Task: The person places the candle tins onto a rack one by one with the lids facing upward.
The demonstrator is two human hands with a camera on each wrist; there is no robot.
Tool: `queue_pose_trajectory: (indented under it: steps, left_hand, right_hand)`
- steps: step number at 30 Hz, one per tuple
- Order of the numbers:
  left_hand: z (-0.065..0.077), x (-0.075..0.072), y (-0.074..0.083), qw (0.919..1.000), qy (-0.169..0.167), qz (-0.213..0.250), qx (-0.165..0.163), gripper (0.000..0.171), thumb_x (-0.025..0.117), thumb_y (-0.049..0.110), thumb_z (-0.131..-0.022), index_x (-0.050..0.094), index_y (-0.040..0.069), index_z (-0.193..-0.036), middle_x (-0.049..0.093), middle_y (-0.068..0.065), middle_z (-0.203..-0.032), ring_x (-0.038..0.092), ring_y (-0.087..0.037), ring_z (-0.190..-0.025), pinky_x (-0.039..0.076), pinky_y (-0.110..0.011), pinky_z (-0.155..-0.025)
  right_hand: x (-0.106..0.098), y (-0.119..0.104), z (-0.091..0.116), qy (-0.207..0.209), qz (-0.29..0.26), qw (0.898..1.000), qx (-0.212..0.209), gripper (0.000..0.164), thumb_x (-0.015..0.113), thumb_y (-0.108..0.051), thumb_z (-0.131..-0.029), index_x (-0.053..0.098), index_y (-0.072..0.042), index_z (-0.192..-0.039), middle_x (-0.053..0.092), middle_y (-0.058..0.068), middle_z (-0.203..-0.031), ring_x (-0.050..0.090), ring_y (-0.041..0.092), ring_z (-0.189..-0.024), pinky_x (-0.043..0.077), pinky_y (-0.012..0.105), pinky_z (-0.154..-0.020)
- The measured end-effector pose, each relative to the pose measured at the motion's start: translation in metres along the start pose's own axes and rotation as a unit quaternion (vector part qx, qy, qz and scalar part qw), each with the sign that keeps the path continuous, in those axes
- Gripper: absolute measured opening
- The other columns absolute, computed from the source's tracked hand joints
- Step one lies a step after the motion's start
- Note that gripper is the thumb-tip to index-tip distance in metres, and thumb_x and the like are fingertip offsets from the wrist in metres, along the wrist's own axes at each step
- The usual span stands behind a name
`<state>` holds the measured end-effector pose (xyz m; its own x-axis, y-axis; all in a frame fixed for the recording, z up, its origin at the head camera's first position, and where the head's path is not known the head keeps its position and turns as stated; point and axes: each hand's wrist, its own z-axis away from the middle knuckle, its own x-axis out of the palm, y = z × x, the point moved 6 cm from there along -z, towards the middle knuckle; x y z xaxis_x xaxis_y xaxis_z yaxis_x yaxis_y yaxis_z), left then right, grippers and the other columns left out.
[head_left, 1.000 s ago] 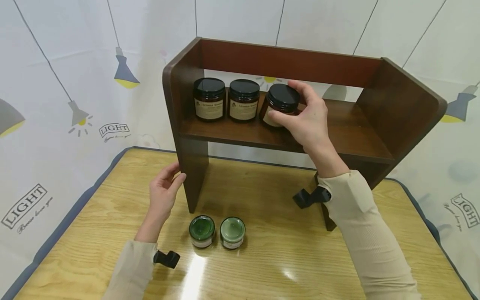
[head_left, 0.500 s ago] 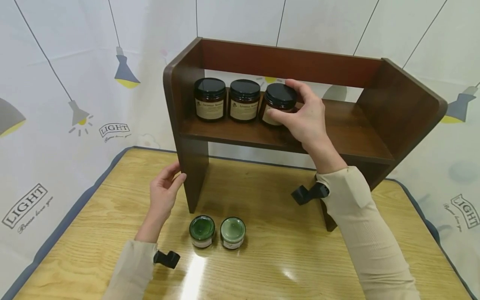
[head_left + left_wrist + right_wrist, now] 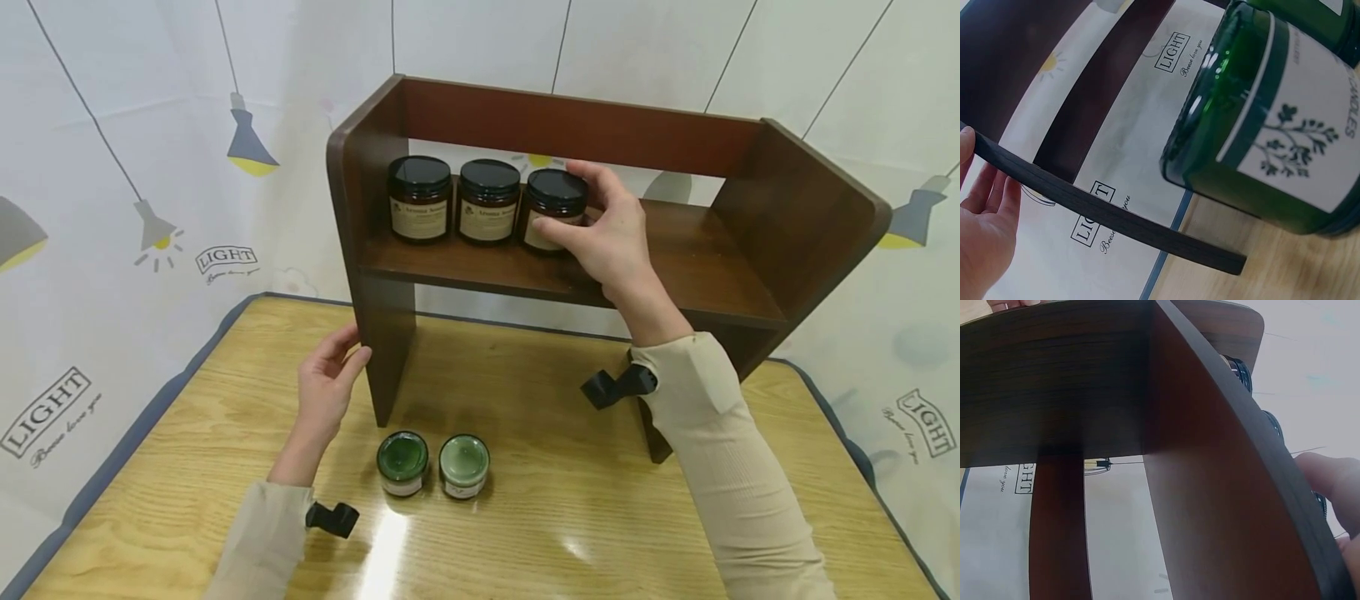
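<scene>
Amber-brown glass jar [image 3: 557, 188], black lid, pale label: one, held in my right hand [image 3: 618, 237], thumb across the label in front, fingers at the lid's far side. Location: third from left on the dark wooden shelf unit [image 3: 705, 267]. Long axis near vertical, perhaps leaning slightly to my right; whether its base sits flat, I cannot tell.

Governing relation: this jar lies to the left of my right palm, just beside the middle jar [image 3: 488, 202]; contact or a sliver of gap, I cannot settle which. My right hand is by far the nearer.

Left jar [image 3: 420, 200]: matching, upright, label forward, near the end wall.

Left hand [image 3: 324, 387]: lower and farther left, thumb and fingers pinching the front edge of the left upright [image 3: 386, 358].

Green glass candle jars: two, one dark [image 3: 402, 458], one paler [image 3: 463, 462], side by side, slightly apart, on the wood-grain worktop [image 3: 525, 542]. "CANDLES" legible on one label.
</scene>
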<state>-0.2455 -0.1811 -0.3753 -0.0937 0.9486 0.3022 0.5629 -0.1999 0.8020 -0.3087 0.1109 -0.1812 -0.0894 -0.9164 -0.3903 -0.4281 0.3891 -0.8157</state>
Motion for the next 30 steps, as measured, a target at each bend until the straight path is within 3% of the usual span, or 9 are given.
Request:
queue_pose_trajectory:
  steps: [15,25,30]
  left_hand:
    - [0.001,0.0,0.0,1.0,0.0,-0.006,-0.007,0.047,0.053,-0.02,-0.083,0.069,0.019,-0.104,0.067,0.006,-0.103,0.06,-0.008,-0.101,0.049,-0.018,-0.085]
    - [0.0,0.001,0.0,1.0,-0.002,0.008,-0.002,0.042,0.054,-0.019,-0.083,0.07,0.013,-0.106,0.066,0.005,-0.103,0.06,-0.009,-0.101,0.049,-0.018,-0.086]
    - [0.0,0.001,0.0,0.9999,0.0,0.012,-0.004,0.042,0.055,-0.018,-0.083,0.07,0.015,-0.106,0.067,0.006,-0.102,0.06,-0.008,-0.101,0.049,-0.018,-0.086]
  right_hand:
    - [-0.008,-0.007,0.011,0.012,-0.014,1.0,0.001,0.073,0.075,-0.004,-0.077,0.038,-0.004,-0.14,0.047,0.014,-0.133,0.047,0.022,-0.123,0.037,0.029,-0.105]
    - [-0.02,-0.013,0.042,0.026,-0.05,0.998,-0.016,0.07,0.072,0.001,-0.079,0.038,-0.002,-0.14,0.045,0.014,-0.135,0.043,0.02,-0.126,0.036,0.025,-0.105]
    - [-0.02,-0.013,0.053,0.027,-0.056,0.998,-0.027,0.07,0.072,0.002,-0.078,0.038,-0.001,-0.139,0.045,0.016,-0.134,0.043,0.021,-0.125,0.035,0.027,-0.106]
